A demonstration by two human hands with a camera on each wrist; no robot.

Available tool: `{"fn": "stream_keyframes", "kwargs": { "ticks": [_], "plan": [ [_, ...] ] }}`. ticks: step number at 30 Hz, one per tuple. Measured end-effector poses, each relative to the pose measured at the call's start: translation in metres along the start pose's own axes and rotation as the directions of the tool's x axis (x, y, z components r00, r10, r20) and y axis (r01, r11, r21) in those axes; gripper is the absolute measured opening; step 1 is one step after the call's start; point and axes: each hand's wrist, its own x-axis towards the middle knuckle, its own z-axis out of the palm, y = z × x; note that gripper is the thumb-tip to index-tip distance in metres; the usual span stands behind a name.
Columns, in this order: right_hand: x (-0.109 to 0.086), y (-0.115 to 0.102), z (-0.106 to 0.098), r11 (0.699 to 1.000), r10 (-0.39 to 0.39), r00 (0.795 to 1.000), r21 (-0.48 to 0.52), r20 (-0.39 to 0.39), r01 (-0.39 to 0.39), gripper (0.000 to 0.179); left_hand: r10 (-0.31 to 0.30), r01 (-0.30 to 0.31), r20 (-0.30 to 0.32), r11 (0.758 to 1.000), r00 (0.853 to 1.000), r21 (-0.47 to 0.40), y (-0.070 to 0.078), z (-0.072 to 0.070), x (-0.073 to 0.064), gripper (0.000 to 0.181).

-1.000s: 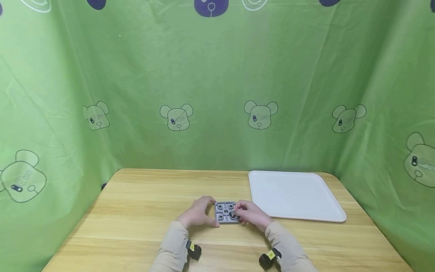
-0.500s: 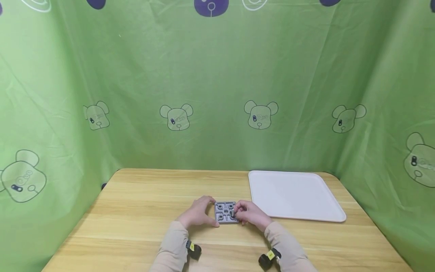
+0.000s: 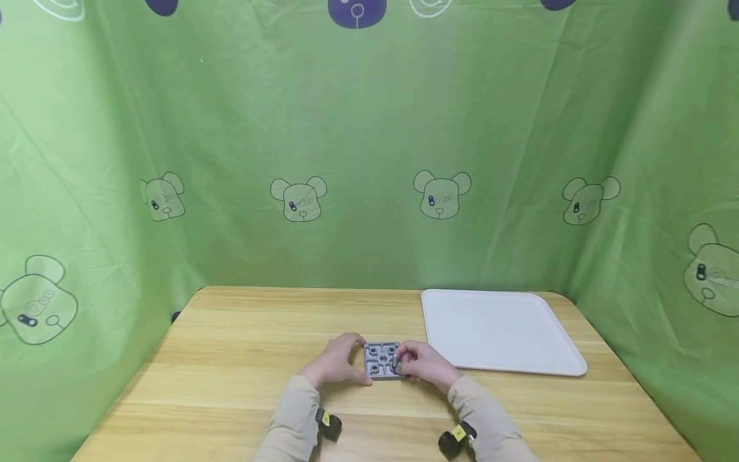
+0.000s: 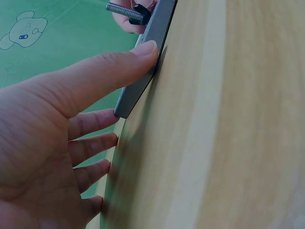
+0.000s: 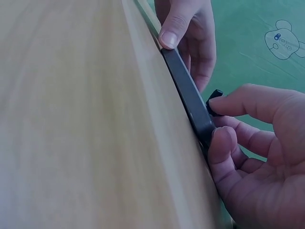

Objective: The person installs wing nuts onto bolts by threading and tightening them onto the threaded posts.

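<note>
A square grey plate [image 3: 383,359] with several moulded recesses lies flat on the table, between both hands. My left hand [image 3: 335,362] grips it at its left side, the thumb [image 4: 143,50] on the near edge and a finger at the far corner. At the plate's lower right recess, my right hand [image 3: 426,366] pinches a small bolt with curled fingers. The threaded bolt [image 4: 125,12] stands up from the plate with a dark piece [image 4: 140,15] around its base. In the right wrist view, a fingertip touches a black part [image 5: 214,102] above the plate's edge; the bolt's threads are hidden there.
A white tray [image 3: 502,330] lies at the back right of the wooden table [image 3: 231,385], beyond my right hand. Green cloth [image 3: 369,256] hangs behind and at both sides. A black wrist camera [image 3: 330,427] sits by my left sleeve, another [image 3: 451,443] by the right.
My right fingers shift slightly around the bolt, which now shows more upright at the lower right recess. The left hand and the plate stay in place.
</note>
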Motion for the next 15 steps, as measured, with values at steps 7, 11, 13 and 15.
{"fn": "stream_keyframes", "kwargs": {
  "ticks": [7, 11, 13, 15],
  "plan": [
    [-0.0023, -0.0065, 0.0045, 1.0, 0.02, 0.999, -0.018, -0.05, -0.021, 0.026, -0.003, 0.003, 0.0, 1.0, 1.0, 0.002, -0.0007, -0.0002, -0.0001, 0.082],
    [-0.0023, -0.0078, 0.0073, 0.998, 0.027, 0.996, -0.046, -0.089, -0.031, 0.024, -0.008, 0.008, 0.001, 1.0, 1.0, 0.001, -0.0003, -0.0006, -0.0003, 0.083],
    [-0.0016, -0.0067, 0.0083, 0.998, 0.029, 0.994, -0.06, -0.104, -0.035, 0.023, -0.009, 0.009, 0.002, 1.0, 1.0, 0.003, -0.0004, -0.0005, -0.0002, 0.083],
    [-0.001, -0.0057, 0.0087, 0.997, 0.03, 0.993, -0.071, -0.113, -0.039, 0.023, -0.01, 0.01, 0.004, 1.0, 1.0, 0.004, -0.0002, -0.0006, -0.0003, 0.083]
  ]
}}
